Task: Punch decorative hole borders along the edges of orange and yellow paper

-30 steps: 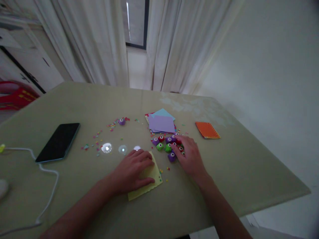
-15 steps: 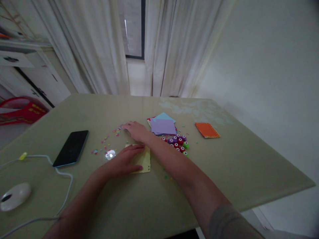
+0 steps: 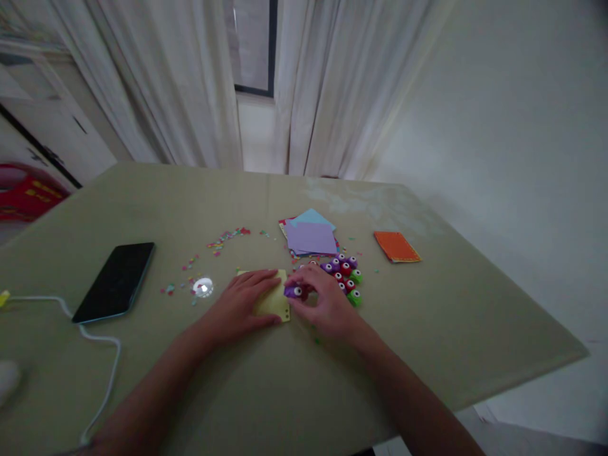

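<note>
My left hand (image 3: 240, 303) lies flat with fingers stretched on a yellow paper sheet (image 3: 274, 303) on the table. My right hand (image 3: 325, 304) grips a small purple paper punch (image 3: 293, 291) at the sheet's right edge. Just right of that hand lies a cluster of several small purple, red and green punches (image 3: 346, 273). Behind them is a stack of coloured paper squares (image 3: 310, 235), lilac on top.
A black phone (image 3: 115, 280) lies at the left with a white cable (image 3: 102, 361) nearby. Coloured paper bits (image 3: 223, 237) are scattered mid-table. An orange sheet (image 3: 396, 246) lies at the right. Curtains hang behind the beige table (image 3: 475, 329).
My right hand reached left to the scattered bits, picked up the purple punch there, and has come back with it to the yellow sheet's right edge. The left hand stayed on the sheet.
</note>
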Demonstrator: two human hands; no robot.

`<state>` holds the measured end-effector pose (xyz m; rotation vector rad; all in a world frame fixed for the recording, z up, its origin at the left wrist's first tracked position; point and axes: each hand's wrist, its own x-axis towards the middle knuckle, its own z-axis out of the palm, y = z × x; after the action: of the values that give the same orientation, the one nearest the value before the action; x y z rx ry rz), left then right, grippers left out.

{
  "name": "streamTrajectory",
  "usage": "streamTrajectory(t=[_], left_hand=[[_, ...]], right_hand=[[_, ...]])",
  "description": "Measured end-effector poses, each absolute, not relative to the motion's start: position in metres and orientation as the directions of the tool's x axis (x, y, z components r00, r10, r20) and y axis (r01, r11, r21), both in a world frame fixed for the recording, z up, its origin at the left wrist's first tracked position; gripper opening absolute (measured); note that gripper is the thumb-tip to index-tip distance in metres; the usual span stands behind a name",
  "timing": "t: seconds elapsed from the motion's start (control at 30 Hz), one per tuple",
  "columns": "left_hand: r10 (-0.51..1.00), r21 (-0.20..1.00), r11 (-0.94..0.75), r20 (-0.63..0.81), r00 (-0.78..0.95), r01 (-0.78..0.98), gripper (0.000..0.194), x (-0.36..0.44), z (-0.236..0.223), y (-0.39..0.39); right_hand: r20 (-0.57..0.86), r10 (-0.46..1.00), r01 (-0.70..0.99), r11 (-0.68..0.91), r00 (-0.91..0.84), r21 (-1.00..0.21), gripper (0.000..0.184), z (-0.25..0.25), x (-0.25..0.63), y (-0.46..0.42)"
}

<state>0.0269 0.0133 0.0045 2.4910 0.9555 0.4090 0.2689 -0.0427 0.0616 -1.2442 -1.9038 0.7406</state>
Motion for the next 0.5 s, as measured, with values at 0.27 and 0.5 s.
streamTrajectory(t=[0.27,0.5], left_hand=[[0.696,0.541,-0.635,0.089,0.713,0.552,0.071,0.020,0.011,0.015],[0.726,0.606,-0.594,0.120,0.677,0.530,0.065,0.021,0.011,0.019]], right_hand=[[0.184,0.934,0.780,0.356,-0.305,-0.515,0.026,0.049,0.272,-0.048],[0.138,0.954,0.805,0.297,-0.265,-0.514,0.020,0.048,0.281,-0.049]])
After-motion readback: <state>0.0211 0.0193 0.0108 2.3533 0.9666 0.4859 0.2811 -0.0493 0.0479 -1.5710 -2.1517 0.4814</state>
